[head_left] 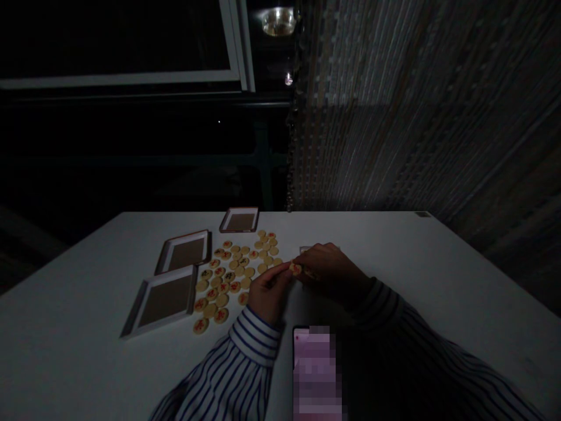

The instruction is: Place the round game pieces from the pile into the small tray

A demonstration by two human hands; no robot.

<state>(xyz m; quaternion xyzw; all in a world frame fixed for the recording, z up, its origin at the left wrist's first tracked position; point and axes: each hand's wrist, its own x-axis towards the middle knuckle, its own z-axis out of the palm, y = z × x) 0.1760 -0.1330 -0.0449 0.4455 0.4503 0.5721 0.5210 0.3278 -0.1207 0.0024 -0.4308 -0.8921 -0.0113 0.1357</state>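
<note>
Both hands meet near the middle of the white table. My left hand (268,290) is closed in a pinch, its fingertips at the edge of a round Chinese chess piece (295,269) with a red character. My right hand (331,270) curls over from the other side, closed, with another pale piece (311,273) showing dimly under its fingers. Behind the right hand, a pale box edge (307,249) is mostly hidden. Many round wooden pieces (223,287) lie spread left of my hands, some showing red or dark characters, others plain side up.
Three shallow open trays or lids stand left of the pieces: a near one (169,298), a middle one (186,251) and a far one (240,220). A lit phone (316,374) lies close to me between my forearms. A bead curtain (394,105) hangs beyond the table (385,240).
</note>
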